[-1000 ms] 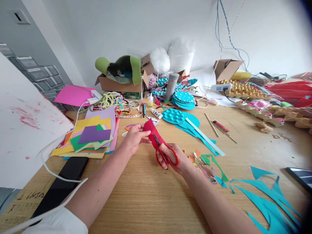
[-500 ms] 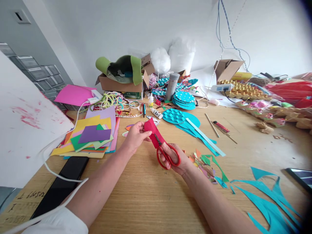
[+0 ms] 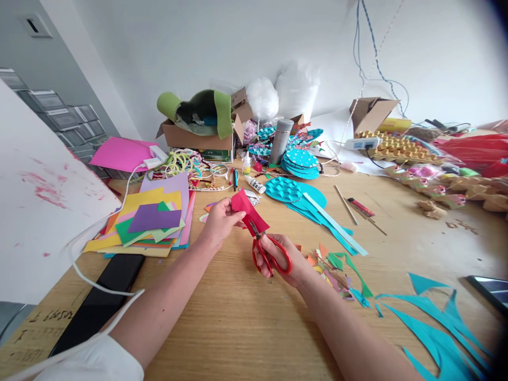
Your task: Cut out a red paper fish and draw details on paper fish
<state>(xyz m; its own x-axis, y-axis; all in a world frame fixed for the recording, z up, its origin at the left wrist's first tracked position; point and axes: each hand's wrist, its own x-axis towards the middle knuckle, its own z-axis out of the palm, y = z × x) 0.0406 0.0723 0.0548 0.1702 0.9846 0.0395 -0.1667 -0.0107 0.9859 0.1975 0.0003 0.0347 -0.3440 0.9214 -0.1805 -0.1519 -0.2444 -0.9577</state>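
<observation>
Scissors (image 3: 257, 245), red-handled and metal-bladed, in curled right hand (image 3: 294, 266); apparently parted wider than moments ago on crimson rectangular paper (image 3: 252, 210) pinched in left hand (image 3: 220, 222) above the wooden counter (image 3: 222, 323), seemingly mid-cut.

Craft workspace, shown by coloured paper (image 3: 154, 218), glue bottles (image 3: 255, 184) and offcuts (image 3: 432, 323).

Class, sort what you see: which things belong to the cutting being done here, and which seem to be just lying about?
In the job:
- red-handled metal scissors, in the right hand
- narrow red paper piece, in the left hand

Apparently just lying about:
- flat black phone at the left
- grey cylindrical bottle
- white rectangular power strip
</observation>
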